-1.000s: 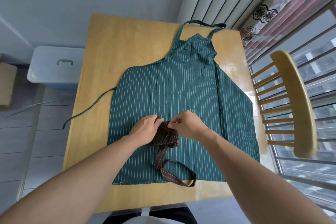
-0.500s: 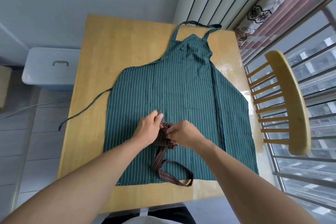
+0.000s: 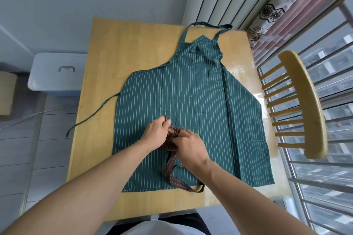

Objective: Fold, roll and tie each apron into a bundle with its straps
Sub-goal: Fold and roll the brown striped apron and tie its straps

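over on the far left we've got a cardboard box (image 3: 6,93) on the floor, then a pale bin (image 3: 57,74) with a handle tucked beside the table (image 3: 107,74). a thin green strap (image 3: 91,115) trails off the table's left edge. the green apron (image 3: 191,101) lies flat and spread out across the table, neck loop (image 3: 208,25) at the far edge, hem near us. sitting on its lower middle is the brown bundle (image 3: 171,143), a rolled striped apron, with both our hands on it. left hand (image 3: 155,134) has its fingers curled, pinching a bit of brown strap at the bundle's top. right hand (image 3: 191,145) is curled over the bundle from the right, fingertips pinching the strap right next to the left ones. a loose brown strap (image 3: 177,179) runs down from the bundle toward us and loops at the green hem. off to the right there's a wooden chair (image 3: 303,105) by the window bars (image 3: 324,187).
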`<action>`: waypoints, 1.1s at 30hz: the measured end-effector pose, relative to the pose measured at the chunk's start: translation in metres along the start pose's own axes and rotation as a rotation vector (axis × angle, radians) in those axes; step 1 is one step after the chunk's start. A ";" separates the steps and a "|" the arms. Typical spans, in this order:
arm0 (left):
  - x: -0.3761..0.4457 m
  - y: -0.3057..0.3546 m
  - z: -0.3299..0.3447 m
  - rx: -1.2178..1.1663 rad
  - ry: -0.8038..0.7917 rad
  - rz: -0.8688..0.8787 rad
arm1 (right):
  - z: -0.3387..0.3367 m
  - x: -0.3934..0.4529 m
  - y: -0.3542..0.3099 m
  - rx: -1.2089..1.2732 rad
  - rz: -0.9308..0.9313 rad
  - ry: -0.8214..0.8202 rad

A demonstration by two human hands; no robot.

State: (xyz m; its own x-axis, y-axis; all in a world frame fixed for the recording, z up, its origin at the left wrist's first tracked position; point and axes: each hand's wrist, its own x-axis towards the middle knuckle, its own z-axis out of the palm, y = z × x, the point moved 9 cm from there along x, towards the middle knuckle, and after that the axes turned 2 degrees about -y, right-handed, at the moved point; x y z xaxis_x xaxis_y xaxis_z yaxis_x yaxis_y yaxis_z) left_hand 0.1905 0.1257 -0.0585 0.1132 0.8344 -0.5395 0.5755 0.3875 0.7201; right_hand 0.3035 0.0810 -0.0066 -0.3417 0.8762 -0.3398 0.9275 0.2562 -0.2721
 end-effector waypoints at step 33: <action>-0.027 0.013 0.009 0.383 0.146 0.265 | -0.031 0.004 0.063 0.265 0.265 -0.091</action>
State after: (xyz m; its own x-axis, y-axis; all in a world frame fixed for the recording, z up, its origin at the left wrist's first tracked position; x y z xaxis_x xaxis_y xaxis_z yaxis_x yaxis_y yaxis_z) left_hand 0.2026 0.1044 -0.0386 0.1970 0.9416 -0.2731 0.8023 0.0052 0.5970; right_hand 0.3650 0.1132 0.0028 -0.1189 0.8548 -0.5052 0.9182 -0.0990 -0.3836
